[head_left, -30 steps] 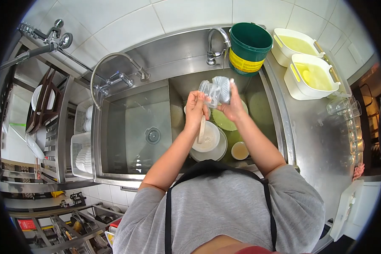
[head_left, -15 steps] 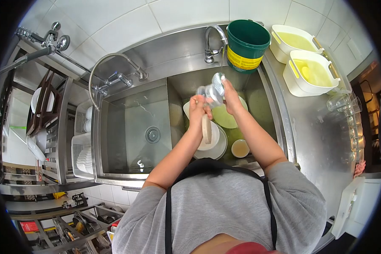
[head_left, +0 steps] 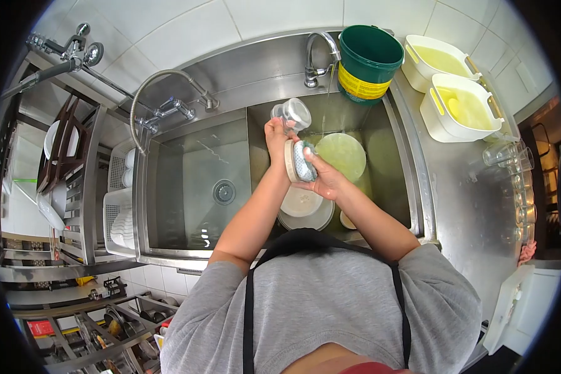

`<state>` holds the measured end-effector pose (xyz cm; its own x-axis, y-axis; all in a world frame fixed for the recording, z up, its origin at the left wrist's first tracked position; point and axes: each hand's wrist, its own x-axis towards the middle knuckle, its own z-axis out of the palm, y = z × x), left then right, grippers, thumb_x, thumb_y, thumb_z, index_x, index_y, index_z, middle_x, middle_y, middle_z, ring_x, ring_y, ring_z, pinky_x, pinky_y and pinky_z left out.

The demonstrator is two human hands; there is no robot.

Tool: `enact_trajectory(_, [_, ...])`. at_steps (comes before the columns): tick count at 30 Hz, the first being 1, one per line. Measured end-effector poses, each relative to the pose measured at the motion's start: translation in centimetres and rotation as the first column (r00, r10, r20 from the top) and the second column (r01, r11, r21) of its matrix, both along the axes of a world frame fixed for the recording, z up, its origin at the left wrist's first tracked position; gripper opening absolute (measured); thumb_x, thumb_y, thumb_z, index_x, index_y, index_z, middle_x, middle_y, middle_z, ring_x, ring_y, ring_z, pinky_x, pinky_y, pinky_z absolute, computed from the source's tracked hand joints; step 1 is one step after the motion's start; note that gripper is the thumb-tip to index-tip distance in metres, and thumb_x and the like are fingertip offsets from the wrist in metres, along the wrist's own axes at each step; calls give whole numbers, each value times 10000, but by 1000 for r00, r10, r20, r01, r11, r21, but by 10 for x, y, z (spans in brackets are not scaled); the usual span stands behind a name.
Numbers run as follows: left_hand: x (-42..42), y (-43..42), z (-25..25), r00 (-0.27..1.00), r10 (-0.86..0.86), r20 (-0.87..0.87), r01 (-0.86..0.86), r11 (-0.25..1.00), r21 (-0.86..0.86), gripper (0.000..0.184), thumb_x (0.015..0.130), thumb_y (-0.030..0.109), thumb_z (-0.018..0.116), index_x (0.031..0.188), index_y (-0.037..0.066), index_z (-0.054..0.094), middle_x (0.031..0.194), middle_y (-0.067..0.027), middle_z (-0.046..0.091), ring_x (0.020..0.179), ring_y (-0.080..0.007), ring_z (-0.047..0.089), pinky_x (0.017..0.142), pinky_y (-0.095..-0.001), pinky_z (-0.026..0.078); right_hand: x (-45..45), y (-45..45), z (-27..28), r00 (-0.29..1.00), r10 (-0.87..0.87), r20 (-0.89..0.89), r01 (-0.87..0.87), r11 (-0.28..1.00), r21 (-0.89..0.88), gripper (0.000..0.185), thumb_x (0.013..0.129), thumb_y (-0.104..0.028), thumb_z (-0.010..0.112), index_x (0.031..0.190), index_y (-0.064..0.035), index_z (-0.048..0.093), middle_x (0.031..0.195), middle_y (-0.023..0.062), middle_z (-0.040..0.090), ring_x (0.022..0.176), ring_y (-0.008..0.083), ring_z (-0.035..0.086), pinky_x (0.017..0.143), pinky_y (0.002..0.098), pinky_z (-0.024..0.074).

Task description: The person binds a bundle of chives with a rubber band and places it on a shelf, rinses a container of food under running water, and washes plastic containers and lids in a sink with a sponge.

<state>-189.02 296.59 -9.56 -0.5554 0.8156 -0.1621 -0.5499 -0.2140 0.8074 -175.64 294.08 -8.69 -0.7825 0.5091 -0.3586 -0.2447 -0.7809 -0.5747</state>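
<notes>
My left hand [head_left: 277,144] is closed around a small clear jar [head_left: 296,114], which is tilted above the right basin. A beige round lid [head_left: 288,161] stands on edge against the same hand and seems to be held by it too. Against the lid's right face presses a grey-white dotted sponge [head_left: 302,163], gripped by the fingers of my right hand [head_left: 329,181]. Below my hands, a white bowl [head_left: 300,202] rests on a plate [head_left: 321,219] in the basin. A pale round dish [head_left: 343,156] lies in the greenish water further back.
Thin water runs from the right faucet [head_left: 311,71]. A green bucket [head_left: 369,59] stands beside it. White tubs [head_left: 461,124] of yellowish liquid and several glasses [head_left: 508,156] occupy the right counter. The left basin [head_left: 193,181] has a drain; dish racks [head_left: 109,215] flank it.
The sponge has moved from the clear jar down to the beige lid, together with my right hand. My left hand has shifted slightly left and up, turning the jar and lid.
</notes>
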Motion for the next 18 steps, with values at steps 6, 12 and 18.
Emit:
enact_trajectory(6, [5,-1,-3,995,72,-67,-74,997,-28,181,925,284,460,954,113,406,761,-59,529,457,-125,479,393,-240,419,16,19,-31,995,-95,-3,95,993,-74,657,774,-363,677,1284,-150,322,1198,14,481,1056,169,514,852,422,442])
enact_trajectory(12, [-49,-35,-60,194,-256,-947,-154,945,-288,149,819,229,615,842,83,603,1011,-85,510,920,-255,517,788,-375,428,45,43,-22,951,-302,64,298,953,62,581,740,-295,722,1215,-166,415,1131,-2,535,1020,152,530,856,368,423])
enact_trajectory(18, [-41,-52,-13,-242,-227,-943,-89,973,-211,199,793,254,626,915,100,599,1014,-82,554,910,-275,516,874,-477,332,58,56,-22,951,-310,22,308,948,76,532,768,-288,695,1207,-150,428,1113,13,546,1012,157,536,868,373,435])
